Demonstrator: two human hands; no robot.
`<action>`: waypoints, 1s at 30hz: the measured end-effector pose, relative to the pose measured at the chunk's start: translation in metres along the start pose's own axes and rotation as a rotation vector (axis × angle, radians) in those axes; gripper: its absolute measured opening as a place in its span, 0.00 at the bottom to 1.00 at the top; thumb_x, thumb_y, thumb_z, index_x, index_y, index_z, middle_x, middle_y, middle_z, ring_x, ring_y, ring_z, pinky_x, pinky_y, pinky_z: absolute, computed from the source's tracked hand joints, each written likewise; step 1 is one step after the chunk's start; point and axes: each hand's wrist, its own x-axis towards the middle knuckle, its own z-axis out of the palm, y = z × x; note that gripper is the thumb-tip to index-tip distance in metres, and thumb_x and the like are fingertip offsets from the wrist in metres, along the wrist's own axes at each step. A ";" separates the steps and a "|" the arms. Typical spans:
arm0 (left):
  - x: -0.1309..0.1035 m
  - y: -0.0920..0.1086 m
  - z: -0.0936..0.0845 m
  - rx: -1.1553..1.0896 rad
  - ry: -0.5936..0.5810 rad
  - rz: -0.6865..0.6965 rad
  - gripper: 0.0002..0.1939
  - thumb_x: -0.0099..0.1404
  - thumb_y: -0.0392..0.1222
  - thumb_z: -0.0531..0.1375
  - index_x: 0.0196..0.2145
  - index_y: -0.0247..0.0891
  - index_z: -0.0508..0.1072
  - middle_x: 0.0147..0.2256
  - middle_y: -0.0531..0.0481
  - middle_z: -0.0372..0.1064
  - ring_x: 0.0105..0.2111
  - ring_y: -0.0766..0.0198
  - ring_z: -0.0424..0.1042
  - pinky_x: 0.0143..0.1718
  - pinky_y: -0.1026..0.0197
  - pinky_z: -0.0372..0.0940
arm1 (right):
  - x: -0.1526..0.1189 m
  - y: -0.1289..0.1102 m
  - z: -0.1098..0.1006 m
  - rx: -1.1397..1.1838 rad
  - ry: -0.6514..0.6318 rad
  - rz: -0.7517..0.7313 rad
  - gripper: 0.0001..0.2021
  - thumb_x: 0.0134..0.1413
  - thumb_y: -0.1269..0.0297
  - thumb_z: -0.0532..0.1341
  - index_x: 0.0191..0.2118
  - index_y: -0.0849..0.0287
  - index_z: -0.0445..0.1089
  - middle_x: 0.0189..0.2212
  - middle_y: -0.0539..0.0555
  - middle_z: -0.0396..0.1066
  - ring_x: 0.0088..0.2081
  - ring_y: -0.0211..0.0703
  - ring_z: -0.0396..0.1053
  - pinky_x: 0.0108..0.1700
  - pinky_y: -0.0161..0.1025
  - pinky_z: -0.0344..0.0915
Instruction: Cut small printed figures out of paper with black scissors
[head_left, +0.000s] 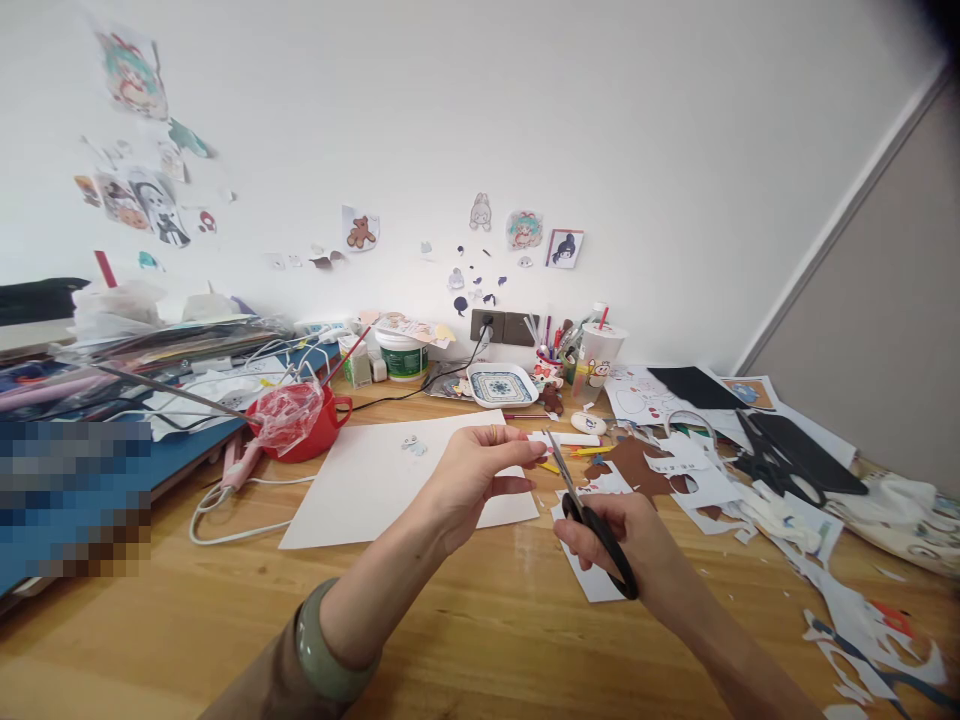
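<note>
Between the thumb and fingers of my left hand (pixel 480 475) is a small piece of white paper (pixel 538 439) with a pinkish mark. My right hand (pixel 626 535) grips black-handled scissors (pixel 571 488), whose blades point up and away, right beside the paper piece. Whether the blades touch the paper I cannot tell. A large white sheet (pixel 360 490) lies under and left of my left hand, with small pale blue cut-outs (pixel 414 446) on it. Below my right hand, another piece of white paper (pixel 592 582) rests on the table.
At left stands a red mug (pixel 330 422) with crumpled plastic in it. A patterned square dish (pixel 501 385), a pen cup (pixel 550 368) and a drink cup (pixel 598 362) line the wall. Brown paper (pixel 643 462), a second pair of scissors (pixel 780 460) and paper scraps (pixel 874 640) cover the right side.
</note>
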 end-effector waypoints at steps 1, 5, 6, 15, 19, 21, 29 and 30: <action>0.000 0.000 0.000 -0.002 0.000 0.003 0.10 0.45 0.40 0.65 0.24 0.33 0.70 0.25 0.50 0.67 0.29 0.69 0.65 0.29 0.66 0.62 | 0.000 0.000 0.000 -0.001 0.002 -0.001 0.16 0.47 0.62 0.56 0.15 0.59 0.54 0.14 0.44 0.49 0.18 0.32 0.45 0.19 0.31 0.43; 0.001 0.000 0.000 -0.004 0.008 0.012 0.10 0.44 0.41 0.65 0.24 0.33 0.71 0.25 0.51 0.67 0.29 0.68 0.65 0.29 0.65 0.62 | 0.000 -0.001 -0.001 -0.007 0.011 -0.001 0.16 0.47 0.61 0.56 0.14 0.59 0.53 0.13 0.44 0.48 0.18 0.32 0.45 0.19 0.32 0.43; 0.001 0.000 0.000 -0.005 0.011 0.015 0.10 0.44 0.40 0.65 0.24 0.33 0.71 0.25 0.51 0.67 0.29 0.68 0.65 0.29 0.65 0.62 | 0.000 -0.001 -0.001 -0.006 0.012 -0.001 0.16 0.46 0.61 0.56 0.14 0.59 0.54 0.13 0.44 0.49 0.18 0.32 0.45 0.19 0.32 0.43; 0.002 0.001 -0.001 -0.013 0.013 0.022 0.09 0.45 0.39 0.65 0.24 0.33 0.71 0.25 0.51 0.67 0.28 0.70 0.64 0.28 0.66 0.63 | 0.002 0.003 0.000 -0.017 0.004 0.012 0.16 0.46 0.59 0.56 0.15 0.59 0.53 0.13 0.44 0.51 0.18 0.32 0.46 0.18 0.31 0.44; 0.002 0.001 -0.002 -0.012 0.013 0.025 0.09 0.45 0.39 0.65 0.24 0.32 0.71 0.26 0.50 0.67 0.28 0.70 0.64 0.28 0.67 0.63 | 0.002 0.004 0.000 -0.024 0.002 0.020 0.17 0.45 0.57 0.55 0.14 0.58 0.53 0.13 0.44 0.50 0.17 0.32 0.46 0.18 0.31 0.44; 0.002 0.001 -0.002 -0.019 0.017 0.029 0.09 0.45 0.39 0.65 0.24 0.33 0.71 0.26 0.50 0.67 0.28 0.70 0.63 0.29 0.67 0.63 | 0.001 0.005 0.000 -0.025 0.004 0.021 0.17 0.45 0.57 0.55 0.14 0.59 0.53 0.12 0.44 0.50 0.17 0.32 0.47 0.18 0.31 0.44; 0.001 0.002 -0.002 -0.027 0.013 0.049 0.09 0.46 0.41 0.64 0.26 0.34 0.71 0.28 0.49 0.67 0.29 0.68 0.63 0.29 0.66 0.63 | 0.001 0.003 0.001 -0.024 0.007 0.009 0.18 0.46 0.56 0.55 0.14 0.58 0.53 0.12 0.44 0.50 0.17 0.32 0.46 0.18 0.32 0.44; 0.001 0.002 -0.001 -0.032 0.004 0.052 0.09 0.47 0.41 0.63 0.26 0.34 0.70 0.28 0.49 0.66 0.30 0.68 0.63 0.28 0.65 0.63 | 0.001 0.003 0.001 -0.022 0.012 0.006 0.18 0.46 0.56 0.55 0.14 0.58 0.53 0.13 0.44 0.50 0.17 0.32 0.47 0.19 0.32 0.45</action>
